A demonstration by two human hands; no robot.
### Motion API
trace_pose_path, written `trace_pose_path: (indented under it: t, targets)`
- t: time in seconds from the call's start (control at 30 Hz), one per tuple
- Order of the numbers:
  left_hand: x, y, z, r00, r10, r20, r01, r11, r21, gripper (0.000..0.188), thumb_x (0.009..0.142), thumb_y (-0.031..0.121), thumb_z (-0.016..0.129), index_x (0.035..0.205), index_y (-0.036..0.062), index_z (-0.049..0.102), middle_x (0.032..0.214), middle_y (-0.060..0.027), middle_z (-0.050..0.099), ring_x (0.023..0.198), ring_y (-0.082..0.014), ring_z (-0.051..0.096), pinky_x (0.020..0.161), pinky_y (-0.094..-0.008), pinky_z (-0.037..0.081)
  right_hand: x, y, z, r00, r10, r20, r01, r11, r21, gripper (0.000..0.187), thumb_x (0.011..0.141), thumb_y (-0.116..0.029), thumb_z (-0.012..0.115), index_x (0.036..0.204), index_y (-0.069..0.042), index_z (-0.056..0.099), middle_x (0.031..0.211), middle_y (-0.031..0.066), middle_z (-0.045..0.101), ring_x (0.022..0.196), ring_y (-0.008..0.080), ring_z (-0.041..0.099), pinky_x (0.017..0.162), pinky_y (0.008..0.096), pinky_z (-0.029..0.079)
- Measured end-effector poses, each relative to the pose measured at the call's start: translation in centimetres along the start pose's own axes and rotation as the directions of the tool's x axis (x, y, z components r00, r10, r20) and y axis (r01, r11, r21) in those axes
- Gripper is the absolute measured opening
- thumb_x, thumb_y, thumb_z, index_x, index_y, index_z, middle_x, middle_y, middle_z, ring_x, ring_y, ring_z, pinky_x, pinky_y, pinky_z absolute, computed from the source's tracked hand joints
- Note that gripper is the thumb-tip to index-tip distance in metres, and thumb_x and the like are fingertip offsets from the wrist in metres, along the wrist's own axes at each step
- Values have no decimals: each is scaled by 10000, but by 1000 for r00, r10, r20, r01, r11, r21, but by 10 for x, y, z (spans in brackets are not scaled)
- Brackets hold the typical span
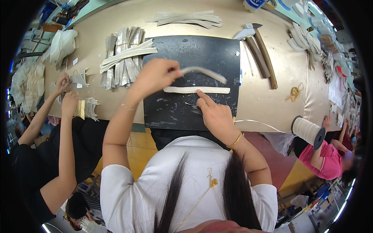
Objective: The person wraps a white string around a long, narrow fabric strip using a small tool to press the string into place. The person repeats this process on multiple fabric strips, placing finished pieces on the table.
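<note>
A whitish strip (206, 73), smeared by motion, is pinched at one end by my left hand (157, 77) above the black work mat (190, 46). Flat on the mat below it lies another white strip (182, 89). The index finger of my right hand (217, 119) presses down on this strip near its middle. Under the curled fingers of that hand, a thin metal tool (194, 109) sticks out; its kind is hard to make out.
Bundled grey strips (123, 58) with white strips on top lie left of the mat; more strips (186, 18) lie beyond it. A wooden-handled hammer (266, 58) lies at the right. A spool of white tape (309, 130) sits at the table edge. A co-worker's hands (66, 91) are at the left.
</note>
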State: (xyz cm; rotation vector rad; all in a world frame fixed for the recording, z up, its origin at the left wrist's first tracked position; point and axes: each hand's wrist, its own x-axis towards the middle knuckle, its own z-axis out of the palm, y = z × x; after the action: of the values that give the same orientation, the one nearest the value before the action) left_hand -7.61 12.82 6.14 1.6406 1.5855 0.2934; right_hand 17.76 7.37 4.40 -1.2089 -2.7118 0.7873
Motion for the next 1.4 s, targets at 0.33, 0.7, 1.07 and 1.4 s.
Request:
trace_pose_path:
  t: [0.33, 0.7, 1.07, 1.4]
  targets:
    - [8, 52, -49, 940, 287, -185, -326, 916, -233, 218, 922, 229, 757, 1007, 28, 770, 792, -10, 676, 647, -75, 619, 567, -223, 471, 2, -8, -18, 984, -64, -169, 71, 997, 36, 148, 854, -57, 637, 998, -63, 669, 1214, 65, 640, 903, 227, 691, 702, 366, 585]
    - [-1, -9, 9, 938, 260, -230, -200, 946, 254, 528, 830, 132, 756, 1347, 119, 646, 1345, -156, 554, 1277, -325, 509, 1056, -419, 408, 18, -46, -43, 887, -398, -234, 414, 910, 24, 157, 776, -126, 653, 931, -108, 667, 884, 0, 568, 916, 165, 601, 576, 289, 525]
    - [-1, 69, 172, 817, 561, 134, -264, 570, -778, 676, 843, 18, 784, 1466, 50, 522, 1452, -100, 480, 1163, -167, 573, 979, -295, 454, 47, -87, -40, 724, -451, -522, 457, 880, -127, 124, 700, -190, 677, 667, -71, 669, 827, 40, 559, 888, 205, 570, 495, 302, 514]
    - [33, 178, 240, 864, 457, 212, -48, 493, -869, 339, 965, 167, 714, 1245, -23, 689, 1093, -85, 703, 946, -147, 684, 886, -268, 503, 45, -98, -51, 632, -488, -602, 475, 858, -197, 127, 653, -199, 696, 616, -79, 675, 791, 39, 556, 859, 217, 575, 465, 284, 481]
